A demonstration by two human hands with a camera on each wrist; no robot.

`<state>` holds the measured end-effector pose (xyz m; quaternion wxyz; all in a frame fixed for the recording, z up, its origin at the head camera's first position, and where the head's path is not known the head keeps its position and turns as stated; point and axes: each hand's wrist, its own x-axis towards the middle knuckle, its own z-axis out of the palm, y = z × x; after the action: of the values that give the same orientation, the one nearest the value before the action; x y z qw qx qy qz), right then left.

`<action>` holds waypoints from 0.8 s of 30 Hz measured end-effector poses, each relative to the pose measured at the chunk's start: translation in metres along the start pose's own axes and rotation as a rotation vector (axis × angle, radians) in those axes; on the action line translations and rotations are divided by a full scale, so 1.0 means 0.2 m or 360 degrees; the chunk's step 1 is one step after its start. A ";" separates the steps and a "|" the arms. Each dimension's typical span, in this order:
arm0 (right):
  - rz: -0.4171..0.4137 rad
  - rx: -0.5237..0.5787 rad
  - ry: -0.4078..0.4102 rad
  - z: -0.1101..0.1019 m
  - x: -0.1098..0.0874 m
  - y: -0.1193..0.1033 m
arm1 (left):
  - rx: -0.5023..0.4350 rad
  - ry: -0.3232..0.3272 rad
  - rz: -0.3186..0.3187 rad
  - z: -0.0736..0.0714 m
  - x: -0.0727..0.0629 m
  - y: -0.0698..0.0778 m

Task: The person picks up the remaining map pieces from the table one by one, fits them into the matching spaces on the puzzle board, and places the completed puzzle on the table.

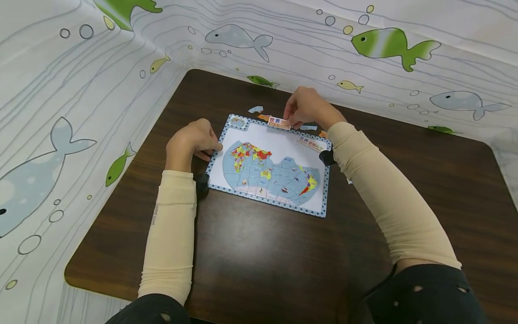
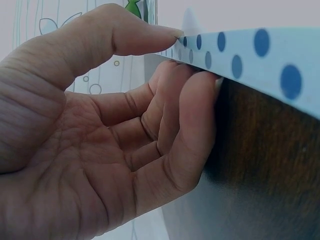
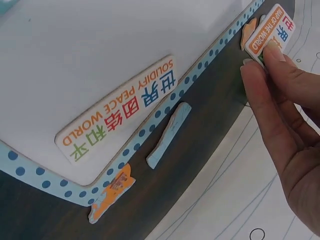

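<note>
A world map puzzle board [image 1: 279, 146] with a blue dotted border lies on the table, its map of joined pieces partly filling the white inside. At the board's left edge, my left hand [image 1: 193, 138] pinches the border, thumb on top and fingers curled beneath, as the left wrist view shows. My right hand [image 1: 307, 107] holds a small rectangular title piece [image 3: 270, 34] reading "MAP OF THE WORLD" between thumb and fingers, over the board's far edge. Another title piece [image 3: 120, 107], reading "SOLIDIFY PEACE WORLD", lies near the board's far right corner, slightly overlapping the border.
Beyond the far edge lie loose pieces: a light blue one [image 1: 256, 109], a long blue strip [image 3: 169, 135] and an orange one [image 3: 112, 192] touching the border. The dark wooden table [image 1: 251, 265] meets a fish-printed white sheet [image 1: 307, 40] at the back and left.
</note>
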<state>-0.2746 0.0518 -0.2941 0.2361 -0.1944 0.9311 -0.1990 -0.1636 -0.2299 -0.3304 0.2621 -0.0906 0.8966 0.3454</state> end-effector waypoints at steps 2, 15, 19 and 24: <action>-0.0011 -0.0025 -0.0009 0.00 -0.01 -0.01 | -0.0005 -0.0002 0.0002 0.00 0.00 0.00; -0.0016 -0.0006 -0.0081 0.01 -0.04 -0.02 | -0.0005 -0.0002 0.0009 0.00 0.01 0.00; 0.0001 0.0029 -0.0089 0.02 -0.05 0.00 | -0.0006 -0.0006 0.0006 0.00 0.01 0.00; 0.0011 0.0055 -0.0092 0.03 -0.06 0.00 | -0.0008 -0.0006 0.0003 0.00 0.01 -0.01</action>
<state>-0.2615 0.0549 -0.2954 0.2668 -0.1927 0.9210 -0.2084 -0.1650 -0.2306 -0.3332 0.2633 -0.0897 0.8952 0.3481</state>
